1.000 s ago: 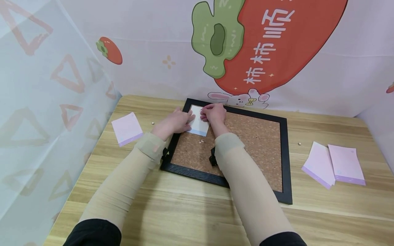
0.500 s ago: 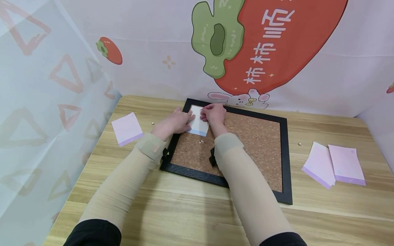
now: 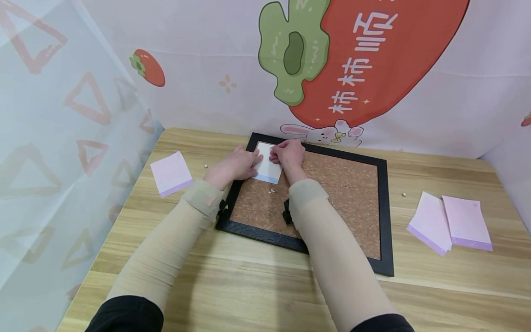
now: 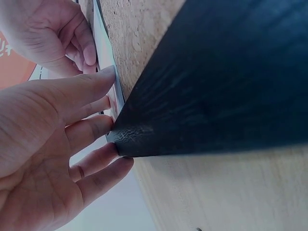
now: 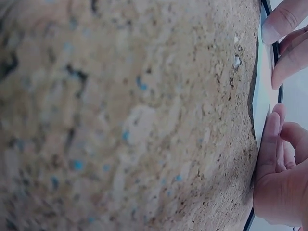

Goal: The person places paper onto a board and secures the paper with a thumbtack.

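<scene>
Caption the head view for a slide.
Left hand and right hand at a white note on a black-framed corkboard, pink notes lying to either side.

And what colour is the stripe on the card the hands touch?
Light blue: the stripe shows best in the head view.

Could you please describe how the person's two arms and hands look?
Left hand and right hand wear no gloves. Snug beige fabric sleeves cover both forearms, with beige wrist bands; small black devices show at both wrists, black cloth sleeves nearer the body.
</scene>
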A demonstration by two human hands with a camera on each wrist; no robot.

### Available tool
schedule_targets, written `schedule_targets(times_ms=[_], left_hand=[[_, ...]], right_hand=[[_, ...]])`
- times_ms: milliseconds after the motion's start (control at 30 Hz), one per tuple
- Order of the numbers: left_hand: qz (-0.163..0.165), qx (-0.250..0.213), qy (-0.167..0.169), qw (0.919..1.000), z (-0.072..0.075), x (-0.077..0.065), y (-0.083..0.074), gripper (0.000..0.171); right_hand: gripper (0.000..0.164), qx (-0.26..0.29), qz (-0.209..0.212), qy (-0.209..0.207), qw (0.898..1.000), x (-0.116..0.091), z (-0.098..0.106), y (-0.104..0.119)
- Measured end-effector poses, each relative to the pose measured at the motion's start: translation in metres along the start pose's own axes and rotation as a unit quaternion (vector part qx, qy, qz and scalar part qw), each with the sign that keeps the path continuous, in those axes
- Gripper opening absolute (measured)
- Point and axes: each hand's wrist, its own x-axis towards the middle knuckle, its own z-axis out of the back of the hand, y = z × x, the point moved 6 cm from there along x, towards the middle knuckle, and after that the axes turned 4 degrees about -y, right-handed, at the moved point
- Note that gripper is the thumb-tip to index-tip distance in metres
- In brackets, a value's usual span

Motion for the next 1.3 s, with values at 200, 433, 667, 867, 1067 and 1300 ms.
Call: schedule_targets(times_ms=[200,433,667,867,1067,1300], left_hand=[[0.003,-0.001,0.002,1.0000,0.000,0.000,0.000,0.059],[0.002,0.004,-0.002,1.0000,0.000,0.000,0.000,0.059],[0.005,0.003,0.002,1.0000,-0.001,0.002,0.000,0.059],[0.006,0.000,0.000,1.0000,-0.001,0.001,0.000,0.059],[-0.001,0.008,-0.008,0.9999,0.000,0.000,-0.001,0.059],[-0.003,0.003,-0.012,0.9999,-0.001,0.001,0.000,0.060]], right_hand=[[0.013,-0.006,-0.004,0.001,1.000,0.000,-0.001,0.000],[0.012,-0.018,-0.006,-0.001,1.000,0.002,-0.001,-0.001],[0.011,-0.043,0.001,-0.005,0.999,0.005,-0.003,-0.002],[0.011,-0.044,0.001,-0.007,0.999,0.005,-0.003,-0.003],[0.014,-0.005,0.013,0.023,1.000,0.004,0.000,-0.005],[0.020,0.078,-0.002,0.100,0.992,-0.002,0.012,-0.006]])
